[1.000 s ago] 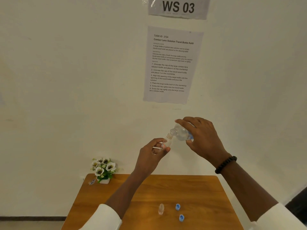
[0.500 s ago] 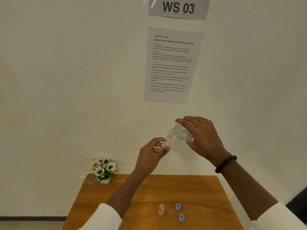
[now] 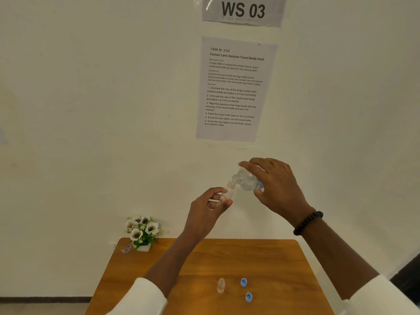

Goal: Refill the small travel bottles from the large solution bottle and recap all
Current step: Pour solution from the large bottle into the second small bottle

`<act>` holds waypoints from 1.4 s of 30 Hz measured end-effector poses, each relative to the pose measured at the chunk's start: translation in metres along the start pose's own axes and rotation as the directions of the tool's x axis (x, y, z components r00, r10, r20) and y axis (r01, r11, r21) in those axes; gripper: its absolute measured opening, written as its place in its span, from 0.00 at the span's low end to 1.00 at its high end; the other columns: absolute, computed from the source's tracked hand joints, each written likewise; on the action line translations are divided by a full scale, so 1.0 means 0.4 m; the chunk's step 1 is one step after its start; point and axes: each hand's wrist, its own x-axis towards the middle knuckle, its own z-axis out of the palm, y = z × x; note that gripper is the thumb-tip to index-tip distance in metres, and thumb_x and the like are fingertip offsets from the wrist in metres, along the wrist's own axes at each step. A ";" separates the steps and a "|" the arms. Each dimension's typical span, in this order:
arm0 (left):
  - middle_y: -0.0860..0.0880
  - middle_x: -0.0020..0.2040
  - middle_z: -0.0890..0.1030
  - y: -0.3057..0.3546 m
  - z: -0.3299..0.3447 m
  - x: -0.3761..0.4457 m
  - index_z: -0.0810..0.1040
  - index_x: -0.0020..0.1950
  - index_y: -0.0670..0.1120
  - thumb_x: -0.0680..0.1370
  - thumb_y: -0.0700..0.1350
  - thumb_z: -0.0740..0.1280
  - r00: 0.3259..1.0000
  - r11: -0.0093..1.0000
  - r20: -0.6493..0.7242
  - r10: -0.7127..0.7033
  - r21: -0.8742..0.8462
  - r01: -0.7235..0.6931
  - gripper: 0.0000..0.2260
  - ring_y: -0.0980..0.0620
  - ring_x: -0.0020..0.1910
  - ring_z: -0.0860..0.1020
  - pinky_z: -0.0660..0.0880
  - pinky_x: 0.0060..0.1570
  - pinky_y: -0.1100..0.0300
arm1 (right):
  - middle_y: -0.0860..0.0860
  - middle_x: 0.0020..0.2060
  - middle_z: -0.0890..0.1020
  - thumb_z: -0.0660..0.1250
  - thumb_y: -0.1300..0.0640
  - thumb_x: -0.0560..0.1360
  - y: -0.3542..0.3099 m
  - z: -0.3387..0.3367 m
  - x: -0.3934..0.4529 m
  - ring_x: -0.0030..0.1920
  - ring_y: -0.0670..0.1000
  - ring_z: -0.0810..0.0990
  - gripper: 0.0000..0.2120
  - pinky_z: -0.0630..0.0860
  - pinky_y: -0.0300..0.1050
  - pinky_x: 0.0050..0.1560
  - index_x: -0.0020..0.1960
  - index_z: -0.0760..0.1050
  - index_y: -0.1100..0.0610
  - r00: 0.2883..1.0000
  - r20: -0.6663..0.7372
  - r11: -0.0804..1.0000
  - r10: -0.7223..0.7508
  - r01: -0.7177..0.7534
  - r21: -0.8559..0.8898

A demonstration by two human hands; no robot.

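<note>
Two bottles met in the air above the table (image 3: 204, 258): the left hand (image 3: 208, 211) pinched a small travel bottle (image 3: 228, 193) upright between thumb and fingertips, and the right hand (image 3: 276, 189), fingers wrapped around the body, tipped the large solution bottle (image 3: 246, 181) so its open neck hung just at one o'clock of the small bottle's mouth. Whether liquid was running could not be told. The step in hand looked like the pour into this travel bottle. Down on the table a second small bottle (image 3: 221, 285) stood at the near edge, with one blue cap (image 3: 243, 282) at its three o'clock and another blue cap (image 3: 248, 297) at its four o'clock, all apart from one another. A potted flower (image 3: 141, 233) sat far off at ten o'clock. The next move would likely call for a slow tilt with mouths kept aligned, then levelling the large bottle before recapping.
</note>
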 end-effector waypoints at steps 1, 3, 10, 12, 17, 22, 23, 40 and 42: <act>0.60 0.51 0.80 0.002 -0.001 -0.001 0.75 0.57 0.60 0.73 0.56 0.71 1.000 1.000 0.001 0.002 -0.006 -0.002 0.13 0.60 0.47 0.81 0.76 0.41 0.73 | 0.51 0.63 0.78 0.81 0.57 0.64 0.000 0.000 0.000 0.60 0.58 0.78 0.37 0.73 0.60 0.62 0.69 0.70 0.47 1.000 -0.002 1.000 0.000 0.000 -0.001; 0.62 0.50 0.79 0.004 -0.002 -0.001 0.74 0.55 0.63 0.73 0.56 0.71 1.000 1.000 0.002 0.008 -0.011 -0.008 0.12 0.62 0.46 0.80 0.76 0.42 0.73 | 0.51 0.63 0.78 0.81 0.57 0.64 -0.001 0.001 -0.001 0.60 0.58 0.78 0.37 0.73 0.60 0.61 0.69 0.70 0.47 1.000 -0.007 1.000 -0.002 0.002 -0.001; 0.57 0.52 0.80 0.005 -0.002 0.000 0.75 0.58 0.58 0.74 0.55 0.71 1.000 1.000 -0.003 0.019 0.011 -0.019 0.14 0.60 0.48 0.80 0.76 0.42 0.73 | 0.52 0.62 0.79 0.82 0.57 0.63 -0.002 0.000 0.001 0.59 0.59 0.79 0.38 0.73 0.61 0.61 0.69 0.70 0.47 1.000 -0.021 1.000 -0.006 0.006 -0.005; 0.58 0.52 0.79 0.005 -0.003 0.001 0.75 0.58 0.59 0.74 0.55 0.71 1.000 1.000 -0.001 0.017 0.016 -0.017 0.14 0.61 0.47 0.80 0.75 0.41 0.74 | 0.51 0.62 0.79 0.82 0.57 0.63 -0.003 0.000 0.001 0.58 0.59 0.79 0.38 0.73 0.61 0.61 0.69 0.70 0.47 1.000 -0.024 1.000 -0.007 0.007 -0.002; 0.58 0.53 0.80 0.003 -0.004 0.001 0.75 0.59 0.59 0.73 0.57 0.70 1.000 1.000 -0.001 0.014 0.021 -0.014 0.15 0.59 0.48 0.80 0.76 0.42 0.73 | 0.51 0.62 0.79 0.81 0.58 0.64 -0.004 -0.002 0.000 0.59 0.58 0.79 0.38 0.73 0.61 0.61 0.69 0.69 0.46 1.000 -0.016 1.000 -0.003 0.003 0.001; 0.57 0.53 0.80 0.002 -0.005 0.001 0.76 0.59 0.58 0.72 0.58 0.70 1.000 1.000 0.002 0.017 0.004 -0.017 0.16 0.58 0.49 0.81 0.77 0.43 0.71 | 0.50 0.63 0.78 0.81 0.57 0.64 -0.004 -0.001 -0.001 0.60 0.58 0.78 0.38 0.73 0.60 0.62 0.70 0.69 0.46 1.000 0.000 1.000 0.003 -0.003 -0.002; 0.57 0.53 0.81 0.002 -0.005 0.001 0.76 0.58 0.58 0.72 0.58 0.70 1.000 1.000 0.001 0.021 0.003 -0.021 0.17 0.58 0.49 0.81 0.77 0.43 0.71 | 0.50 0.63 0.78 0.81 0.57 0.64 -0.004 -0.001 -0.001 0.60 0.58 0.78 0.38 0.73 0.60 0.62 0.70 0.69 0.46 1.000 0.000 1.000 0.003 -0.003 -0.003; 0.60 0.50 0.80 0.012 -0.008 0.001 0.75 0.56 0.61 0.73 0.56 0.71 1.000 1.000 0.006 0.019 -0.004 -0.019 0.13 0.61 0.46 0.80 0.76 0.42 0.73 | 0.51 0.62 0.79 0.82 0.58 0.63 -0.002 -0.003 0.002 0.59 0.59 0.78 0.39 0.74 0.61 0.61 0.69 0.68 0.46 1.000 -0.012 1.000 -0.006 0.006 -0.011; 0.60 0.51 0.80 0.012 -0.008 0.001 0.75 0.56 0.61 0.73 0.57 0.70 1.000 1.000 0.004 0.018 -0.003 -0.018 0.13 0.61 0.46 0.80 0.76 0.42 0.74 | 0.51 0.62 0.79 0.82 0.58 0.63 -0.003 -0.004 0.002 0.59 0.59 0.78 0.39 0.73 0.61 0.62 0.69 0.68 0.46 1.000 -0.012 1.000 -0.006 0.005 -0.013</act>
